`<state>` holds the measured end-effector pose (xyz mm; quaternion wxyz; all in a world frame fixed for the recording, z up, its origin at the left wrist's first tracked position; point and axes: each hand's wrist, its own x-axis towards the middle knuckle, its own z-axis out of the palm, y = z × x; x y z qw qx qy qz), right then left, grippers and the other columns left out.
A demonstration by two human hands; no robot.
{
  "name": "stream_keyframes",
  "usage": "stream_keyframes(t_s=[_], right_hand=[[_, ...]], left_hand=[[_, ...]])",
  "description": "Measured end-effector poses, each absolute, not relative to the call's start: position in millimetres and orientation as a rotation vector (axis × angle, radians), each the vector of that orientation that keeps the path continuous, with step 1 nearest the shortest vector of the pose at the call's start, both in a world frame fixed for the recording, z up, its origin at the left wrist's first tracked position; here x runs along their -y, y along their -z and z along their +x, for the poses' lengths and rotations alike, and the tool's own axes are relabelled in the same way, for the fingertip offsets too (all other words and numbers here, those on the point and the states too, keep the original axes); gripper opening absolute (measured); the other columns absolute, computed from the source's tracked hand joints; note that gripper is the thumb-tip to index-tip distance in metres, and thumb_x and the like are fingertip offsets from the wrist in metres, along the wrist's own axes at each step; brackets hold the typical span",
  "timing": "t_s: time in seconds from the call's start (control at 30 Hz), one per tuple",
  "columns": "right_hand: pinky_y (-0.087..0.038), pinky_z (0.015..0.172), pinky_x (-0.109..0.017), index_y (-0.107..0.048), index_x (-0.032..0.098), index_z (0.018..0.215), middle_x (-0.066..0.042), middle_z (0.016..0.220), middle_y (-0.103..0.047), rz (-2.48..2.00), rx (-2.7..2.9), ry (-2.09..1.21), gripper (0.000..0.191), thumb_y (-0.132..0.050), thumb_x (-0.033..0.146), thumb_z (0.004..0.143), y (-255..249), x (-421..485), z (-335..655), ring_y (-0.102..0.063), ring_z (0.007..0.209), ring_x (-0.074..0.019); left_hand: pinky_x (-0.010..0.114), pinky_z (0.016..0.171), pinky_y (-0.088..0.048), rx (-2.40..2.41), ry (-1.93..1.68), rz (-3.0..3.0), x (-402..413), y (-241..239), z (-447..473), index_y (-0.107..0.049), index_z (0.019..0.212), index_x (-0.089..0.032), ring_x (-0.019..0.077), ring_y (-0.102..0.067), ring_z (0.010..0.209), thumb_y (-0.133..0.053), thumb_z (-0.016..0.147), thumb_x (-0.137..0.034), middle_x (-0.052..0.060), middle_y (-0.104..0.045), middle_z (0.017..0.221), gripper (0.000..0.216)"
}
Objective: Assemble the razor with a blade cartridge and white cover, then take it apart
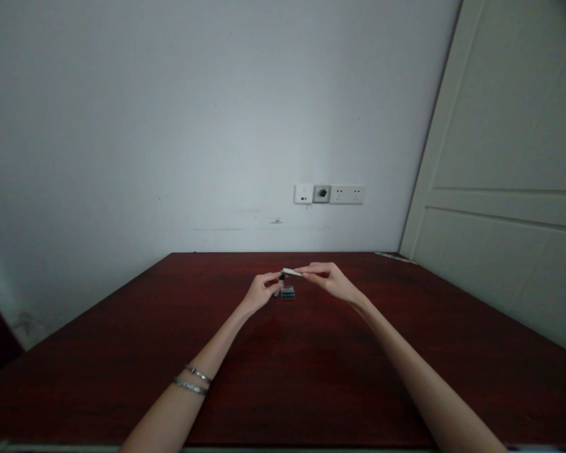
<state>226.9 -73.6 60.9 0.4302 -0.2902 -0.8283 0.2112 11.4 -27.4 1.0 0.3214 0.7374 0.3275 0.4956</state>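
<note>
My left hand pinches a small slim upright object, dark at the top and pale grey lower down; its kind is too small to make out. A thin flat white piece is gripped by its right end between the fingertips of my right hand. The white piece's left end meets or overlaps the top of the slim object; I cannot tell whether they touch. Just below, on the table, sits a small clear box with dark greenish contents.
Both arms reach over a dark red wooden table. Its far edge stands against a white wall with a row of sockets. A pale panelled door rises along the right side, with a thin light strip at the far right corner.
</note>
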Motion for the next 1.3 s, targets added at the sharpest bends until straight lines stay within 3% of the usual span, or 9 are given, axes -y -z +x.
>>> stream_keyframes(t_s=[0.23,0.57,0.73,0.83,1.0,1.3], right_hand=[[-0.044,0.077,-0.031,-0.067,0.019,0.103,-0.007,0.097,-0.069,-0.727,2.077,-0.537,0.028,-0.053,0.031,0.082,-63,75,225,-0.06,0.084,-0.0178],[-0.045,0.078,-0.03,-0.067,0.019,0.102,-0.007,0.097,-0.069,-0.766,2.066,-0.531,0.028,-0.052,0.031,0.082,-64,74,230,-0.061,0.086,-0.0181],[-0.044,0.07,-0.028,-0.066,0.019,0.104,-0.007,0.089,-0.068,-0.757,2.009,-0.398,0.029,-0.052,0.033,0.083,-63,74,227,-0.059,0.076,-0.0158],[-0.043,0.065,-0.026,-0.067,0.019,0.104,-0.006,0.081,-0.067,-0.776,1.964,-0.25,0.029,-0.053,0.034,0.082,-55,67,223,-0.056,0.069,-0.0144],[-0.042,0.062,-0.025,-0.068,0.021,0.101,-0.005,0.077,-0.065,-0.859,1.841,-0.092,0.028,-0.052,0.033,0.083,-46,54,223,-0.055,0.065,-0.0138],[-0.043,0.062,-0.025,-0.069,0.021,0.098,-0.006,0.078,-0.067,-0.852,1.857,-0.12,0.027,-0.054,0.035,0.082,-43,51,221,-0.058,0.067,-0.0146]], left_hand=[[0.03,0.074,-0.046,-0.859,-1.233,2.01,33,-4,14,-0.068,0.099,-0.009,0.0183,-0.059,0.077,-0.062,0.071,-0.021,0.01,-0.067,0.09,0.031],[0.032,0.082,-0.044,-0.844,-1.272,1.961,30,-3,13,-0.068,0.098,-0.011,0.0201,-0.059,0.086,-0.065,0.068,-0.02,0.009,-0.067,0.095,0.032],[0.026,0.061,-0.048,-0.866,-1.242,1.746,39,-9,17,-0.064,0.097,-0.009,0.0144,-0.059,0.062,-0.065,0.067,-0.025,0.003,-0.062,0.068,0.034],[0.023,0.049,-0.047,-0.854,-1.194,1.581,48,-11,22,-0.061,0.095,-0.01,0.013,-0.059,0.055,-0.065,0.067,-0.03,0.002,-0.059,0.066,0.035],[0.025,0.048,-0.049,-0.782,-1.117,1.511,55,-12,27,-0.059,0.095,-0.011,0.0138,-0.06,0.054,-0.065,0.067,-0.029,0.004,-0.06,0.07,0.034],[0.024,0.046,-0.049,-0.835,-1.095,1.531,53,-11,26,-0.06,0.091,-0.011,0.0147,-0.061,0.054,-0.066,0.065,-0.027,0.004,-0.061,0.069,0.031]])
